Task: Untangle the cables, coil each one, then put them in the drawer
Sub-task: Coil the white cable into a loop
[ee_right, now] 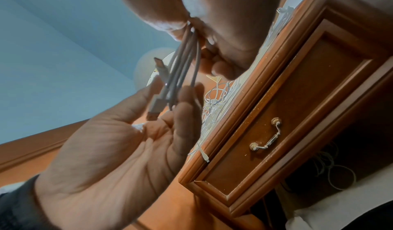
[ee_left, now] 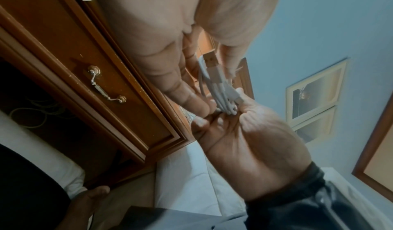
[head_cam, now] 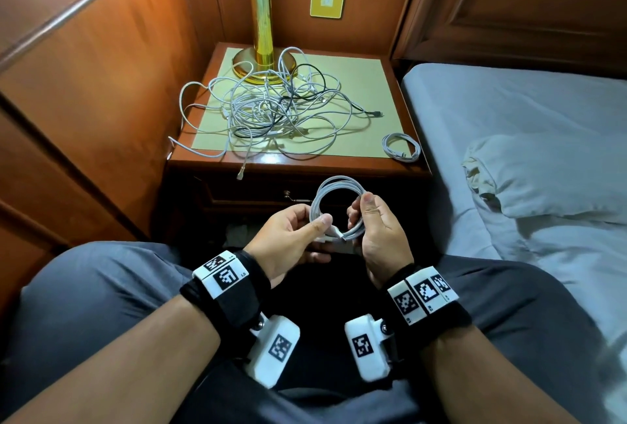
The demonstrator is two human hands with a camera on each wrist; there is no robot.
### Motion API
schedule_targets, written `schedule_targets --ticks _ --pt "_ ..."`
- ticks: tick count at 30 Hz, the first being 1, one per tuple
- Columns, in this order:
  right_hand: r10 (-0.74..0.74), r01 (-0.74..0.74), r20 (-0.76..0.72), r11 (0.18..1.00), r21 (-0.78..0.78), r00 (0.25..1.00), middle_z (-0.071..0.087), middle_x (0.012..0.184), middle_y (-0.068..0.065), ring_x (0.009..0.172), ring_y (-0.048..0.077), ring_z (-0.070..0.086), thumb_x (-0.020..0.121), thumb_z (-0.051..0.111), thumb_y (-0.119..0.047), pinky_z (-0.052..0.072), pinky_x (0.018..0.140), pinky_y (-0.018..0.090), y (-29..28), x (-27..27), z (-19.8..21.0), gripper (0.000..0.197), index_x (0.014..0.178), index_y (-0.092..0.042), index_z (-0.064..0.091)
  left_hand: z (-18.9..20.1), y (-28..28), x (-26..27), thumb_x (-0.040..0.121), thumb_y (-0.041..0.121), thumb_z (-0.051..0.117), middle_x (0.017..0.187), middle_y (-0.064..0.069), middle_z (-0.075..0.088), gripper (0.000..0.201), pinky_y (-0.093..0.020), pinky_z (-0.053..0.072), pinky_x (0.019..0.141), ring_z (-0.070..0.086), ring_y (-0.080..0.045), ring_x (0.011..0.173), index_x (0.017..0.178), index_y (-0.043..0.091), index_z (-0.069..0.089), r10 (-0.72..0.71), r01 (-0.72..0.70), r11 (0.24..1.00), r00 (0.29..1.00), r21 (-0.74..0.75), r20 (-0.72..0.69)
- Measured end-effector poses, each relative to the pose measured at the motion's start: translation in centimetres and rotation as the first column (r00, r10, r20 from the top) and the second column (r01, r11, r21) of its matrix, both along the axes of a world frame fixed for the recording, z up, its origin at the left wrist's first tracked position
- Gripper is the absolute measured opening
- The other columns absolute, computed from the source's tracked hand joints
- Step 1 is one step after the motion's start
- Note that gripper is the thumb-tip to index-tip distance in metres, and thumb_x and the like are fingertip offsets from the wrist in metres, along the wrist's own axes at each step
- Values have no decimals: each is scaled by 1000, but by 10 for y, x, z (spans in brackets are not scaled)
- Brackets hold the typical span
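A white cable coil (head_cam: 334, 201) hangs in front of the nightstand, held between both hands over my lap. My left hand (head_cam: 317, 228) pinches its lower left side, where the USB plug (ee_left: 210, 63) lies against the strands. My right hand (head_cam: 360, 215) grips the coil's right side with thumb on top; in the right wrist view the strands (ee_right: 186, 60) run from its fingers down to the left hand's fingertips (ee_right: 187, 95). A tangle of white and black cables (head_cam: 278, 108) lies on the nightstand top. Another coiled white cable (head_cam: 402, 148) sits at the front right corner. The drawer (head_cam: 251, 196) is closed.
A brass lamp base (head_cam: 263, 62) stands at the back of the nightstand (head_cam: 383, 165), touching the tangle. One plug end (head_cam: 241, 174) dangles over the front edge. A bed (head_cam: 509, 111) with a pillow is on the right, wood panelling on the left. Below the drawer handle (ee_right: 266, 137) a dark recess holds cable loops (ee_right: 333, 173).
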State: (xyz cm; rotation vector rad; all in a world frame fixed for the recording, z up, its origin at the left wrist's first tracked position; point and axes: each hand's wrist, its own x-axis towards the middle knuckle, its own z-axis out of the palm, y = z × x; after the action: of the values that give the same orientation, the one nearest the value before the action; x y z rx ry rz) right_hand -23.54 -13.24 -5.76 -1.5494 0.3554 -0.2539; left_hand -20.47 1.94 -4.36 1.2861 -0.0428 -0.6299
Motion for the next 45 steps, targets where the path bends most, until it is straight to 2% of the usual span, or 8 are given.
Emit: schedule_targets --ticks 5,10,18,25,34,37,42,45 --pt "6 -14 -76 995 -97 997 51 76 0 71 14 50 103 42 -43 42 72 31 -7 1 3 35 90 -18 63 4 3 6 95 17 63 79 -7 70 11 -28 56 55 63 -18 62 94 6 60 57 -57 997 998 -42 10" --pt "65 -61 -131 997 38 989 44 58 4 51 17 40 100 50 -44 33 51 32 -9 1 2 35 92 -17 69 6 7 10 83 33 69 77 -8 69 34 -28 53 54 57 -16 58 99 3 61 89 -88 995 996 -55 15" --pt "112 -92 -120 982 167 986 53 59 4 52 13 51 101 52 -30 43 50 26 -6 0 8 27 95 -8 66 5 9 14 84 45 62 73 -3 61 31 -27 43 47 54 -11 57 72 17 68 82 -82 997 992 -4 91" --pt "60 -39 -88 975 217 994 60 58 7 52 21 59 99 55 -25 50 63 36 -1 -3 13 22 94 -7 64 5 11 15 95 11 64 76 -3 62 3 -25 46 47 60 -11 62 94 9 62 -1 -5 998 995 59 102" --pt "-15 19 -55 997 73 998 68 71 18 68 31 66 97 59 -32 58 75 51 -1 -5 14 23 94 -11 67 4 13 21 83 -6 72 81 -7 66 28 -28 54 60 65 -20 71 105 7 59 102 -105 994 992 33 77" --pt "-67 71 -51 993 92 996 68 67 9 67 25 66 98 58 -32 58 77 48 -2 -4 14 23 94 -11 66 8 14 22 82 -9 72 81 -9 68 27 -32 55 65 64 -21 69 103 5 62 92 -94 995 991 16 96" --pt "-80 101 -79 943 317 994 65 64 4 63 19 65 100 54 -23 60 72 34 3 -3 16 20 95 -6 63 9 16 22 67 15 86 85 -17 70 39 -35 54 72 63 -25 69 99 2 68 118 -118 993 987 -14 110" --pt "-1 27 -66 917 398 998 63 64 4 60 16 63 100 53 -22 60 76 37 7 -4 17 20 94 -5 61 7 18 23 63 21 86 84 -15 70 42 -35 55 73 63 -23 72 97 3 70 166 -164 986 982 -22 94"
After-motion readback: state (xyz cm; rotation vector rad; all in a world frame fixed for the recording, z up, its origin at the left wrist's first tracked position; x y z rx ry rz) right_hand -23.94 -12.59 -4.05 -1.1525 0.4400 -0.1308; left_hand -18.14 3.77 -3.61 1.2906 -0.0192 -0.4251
